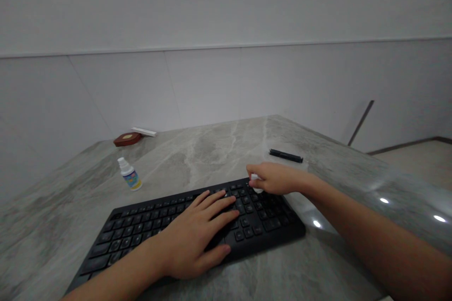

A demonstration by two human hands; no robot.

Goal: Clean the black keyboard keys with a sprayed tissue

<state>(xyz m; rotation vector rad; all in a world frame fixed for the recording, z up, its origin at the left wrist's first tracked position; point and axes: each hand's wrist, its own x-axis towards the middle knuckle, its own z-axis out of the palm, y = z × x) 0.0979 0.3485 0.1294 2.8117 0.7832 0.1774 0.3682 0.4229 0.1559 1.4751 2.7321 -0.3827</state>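
Note:
A black keyboard (141, 228) lies across the grey marble table (219, 150), slanting from lower left to upper right. My left hand (197, 235) rests flat on the middle keys with its fingers spread and holds nothing. My right hand (273, 178) is over the keyboard's far right corner, its fingers closed on a small white thing (254, 179) pressed against the keys there. What the white thing is I cannot tell; most of it is hidden by the fingers.
A small white bottle (129, 175) with a coloured label stands left of the keyboard. A black pen (286, 155) lies beyond my right hand. A reddish-brown box (127, 139) and a white strip (144, 131) sit at the far edge by the wall.

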